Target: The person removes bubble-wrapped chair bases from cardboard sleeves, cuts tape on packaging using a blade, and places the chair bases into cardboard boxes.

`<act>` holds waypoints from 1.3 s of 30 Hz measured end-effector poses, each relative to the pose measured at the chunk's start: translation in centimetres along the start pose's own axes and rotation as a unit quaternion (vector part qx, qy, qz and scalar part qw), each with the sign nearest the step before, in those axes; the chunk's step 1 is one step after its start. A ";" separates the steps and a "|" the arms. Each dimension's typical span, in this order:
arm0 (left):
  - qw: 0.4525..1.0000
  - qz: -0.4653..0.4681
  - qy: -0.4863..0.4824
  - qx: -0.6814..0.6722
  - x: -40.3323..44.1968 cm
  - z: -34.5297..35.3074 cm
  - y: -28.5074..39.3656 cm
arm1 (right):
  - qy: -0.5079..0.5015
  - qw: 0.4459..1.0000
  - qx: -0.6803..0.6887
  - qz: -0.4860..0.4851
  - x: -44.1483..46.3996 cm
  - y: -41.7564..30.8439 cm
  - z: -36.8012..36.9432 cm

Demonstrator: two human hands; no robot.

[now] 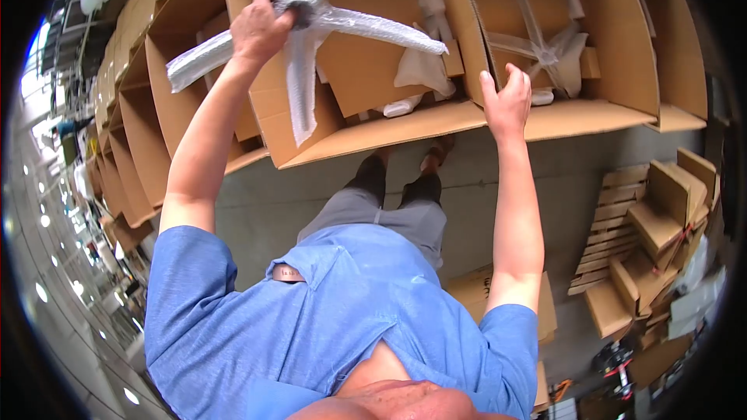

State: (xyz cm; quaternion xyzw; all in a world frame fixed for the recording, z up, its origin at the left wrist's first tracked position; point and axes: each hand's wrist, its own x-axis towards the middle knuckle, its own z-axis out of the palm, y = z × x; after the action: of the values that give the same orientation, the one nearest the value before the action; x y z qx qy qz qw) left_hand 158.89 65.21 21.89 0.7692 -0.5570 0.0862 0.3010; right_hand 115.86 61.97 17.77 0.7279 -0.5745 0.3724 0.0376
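Observation:
My left hand [261,29] grips a five-legged chair base [354,22] near its hub. The base is wrapped in bubble wrap and tilted above an open cardboard box [373,136]. Its legs spread over the box, one hanging down past the inner wall. My right hand [510,103] is at the front edge where two boxes meet, thumb and fingers apart, holding nothing. Whether it touches the cardboard I cannot tell. Inside the right-hand box [595,117] lies another wrapped chair base [545,54].
More open boxes [136,136] run in a row to the left. Wrapped parts [424,70] lie inside the box under the held base. At the right, a wooden pallet [611,225] stands by folded cardboard pieces [661,222]. A carton [471,295] sits behind my right arm.

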 end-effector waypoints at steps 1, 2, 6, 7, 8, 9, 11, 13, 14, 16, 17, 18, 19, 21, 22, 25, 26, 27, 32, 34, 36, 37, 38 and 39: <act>1.000 -0.020 -0.009 0.006 0.7 1.9 1.2 | -0.005 0.999 -0.033 -0.003 2.0 1.3 1.1; 0.999 -0.040 -0.025 0.014 1.4 3.4 2.6 | -0.033 0.998 -0.062 0.001 4.0 2.4 1.4; 0.996 -0.054 -0.056 0.048 4.2 11.3 5.9 | -0.129 0.982 -0.125 0.051 8.9 6.5 3.5; 0.995 -0.053 -0.070 0.053 3.8 12.7 5.4 | -0.164 0.976 -0.127 0.070 9.0 6.8 4.2; 0.993 -0.051 -0.087 0.059 4.4 14.0 6.0 | -0.179 0.973 -0.127 0.072 10.1 7.7 4.2; 0.990 -0.046 -0.105 0.078 5.1 14.4 6.5 | -0.197 0.968 -0.119 0.099 11.2 8.1 3.2; 0.986 -0.039 -0.140 0.082 4.3 16.6 6.2 | -0.179 0.969 -0.132 0.109 11.1 8.5 3.9; 0.981 0.004 -0.157 0.115 4.5 18.3 6.9 | -0.182 0.962 -0.161 0.120 12.4 8.7 3.3; 0.979 0.001 -0.170 0.114 4.0 19.2 6.7 | -0.178 0.958 -0.190 0.124 12.4 8.5 3.6; 0.966 0.031 -0.205 0.155 2.8 19.8 6.6 | -0.183 0.954 -0.207 0.118 12.0 8.2 3.3; 0.967 0.042 -0.196 0.159 2.0 21.0 6.1 | -0.184 0.956 -0.204 0.105 12.0 8.7 3.3; 0.962 0.051 -0.208 0.169 1.4 21.6 5.9 | -0.183 0.958 -0.199 0.092 12.1 8.9 3.4; 0.955 0.049 -0.225 0.189 1.1 22.7 5.8 | -0.175 0.961 -0.196 0.087 12.0 8.9 3.6; 0.942 0.046 -0.256 0.211 0.8 24.2 6.1 | -0.183 0.956 -0.211 0.089 12.3 8.4 3.7; 0.942 0.035 -0.252 0.220 0.8 25.0 6.5 | -0.177 0.954 -0.224 0.087 12.2 8.1 3.8; 0.937 0.020 -0.262 0.229 0.8 26.2 7.7 | -0.165 0.958 -0.222 0.079 11.6 8.0 4.1; 0.936 0.019 -0.268 0.226 1.2 26.7 8.3 | -0.152 0.960 -0.222 0.079 11.6 8.3 4.3; 0.934 0.022 -0.282 0.218 1.5 26.8 8.9 | -0.151 0.960 -0.224 0.079 11.7 8.4 4.4; 0.934 0.038 -0.300 0.190 1.3 30.0 9.5 | -0.168 0.953 -0.230 0.099 11.2 9.2 5.1; 0.940 0.061 -0.291 0.167 1.5 30.8 8.4 | -0.169 0.955 -0.221 0.105 11.2 9.4 5.4; 0.940 0.076 -0.299 0.143 2.2 31.6 6.6 | -0.166 0.955 -0.220 0.106 11.0 9.6 5.6; 0.935 0.078 -0.319 0.137 2.4 32.2 5.6 | -0.173 0.954 -0.221 0.109 10.6 9.8 5.9; 0.932 0.094 -0.325 0.134 2.6 33.0 4.4 | -0.174 0.953 -0.224 0.111 10.7 9.8 6.2; 0.932 0.107 -0.322 0.126 2.7 33.7 3.3 | -0.174 0.952 -0.227 0.112 10.7 9.8 6.3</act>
State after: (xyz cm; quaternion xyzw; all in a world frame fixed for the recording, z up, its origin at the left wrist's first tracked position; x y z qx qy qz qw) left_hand 150.10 43.52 -2.73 0.7231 -0.6877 -0.0649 -0.0055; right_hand 111.19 46.92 15.81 0.6844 -0.7195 0.1019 0.0596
